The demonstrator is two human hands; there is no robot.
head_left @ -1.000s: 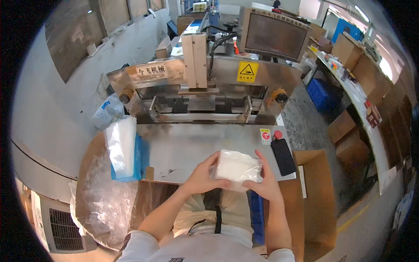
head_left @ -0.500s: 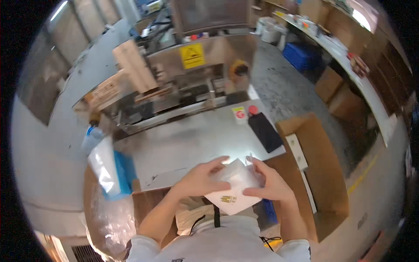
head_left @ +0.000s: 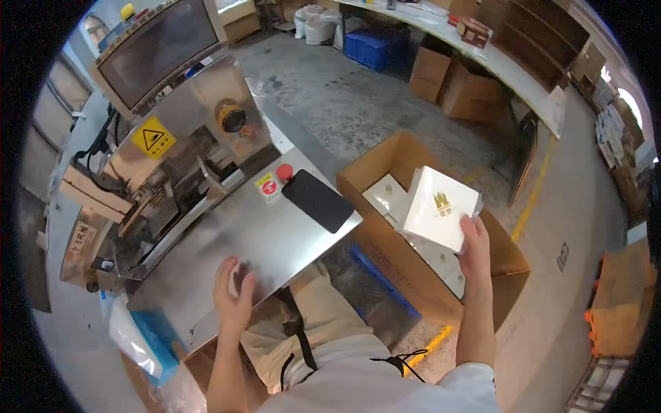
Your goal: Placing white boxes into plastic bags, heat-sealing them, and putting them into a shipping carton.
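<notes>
A white box with a gold printed emblem (head_left: 441, 206), seemingly in clear film, is held at its lower right corner by my right hand (head_left: 475, 242). It hangs above an open cardboard carton (head_left: 392, 265) on my right, in which several similar white boxes (head_left: 387, 195) lie. My left hand (head_left: 235, 292) is empty, fingers apart and curved, over the front edge of the metal worktop (head_left: 227, 241). A black phone (head_left: 319, 201) rests on that worktop, beside a red button (head_left: 284, 171).
Behind the worktop stands a metal machine with a yellow warning label (head_left: 153, 138). A blue and white pack (head_left: 141, 341) sits at the lower left. Farther off are a blue crate (head_left: 375, 48), brown cartons (head_left: 475, 89) and a long bench (head_left: 496, 58). Orange crates (head_left: 620, 299) stand far right.
My view has swung to the right. The white box, earlier between both hands over the worktop's front edge, is now in my right hand alone above the carton. My left hand has let go.
</notes>
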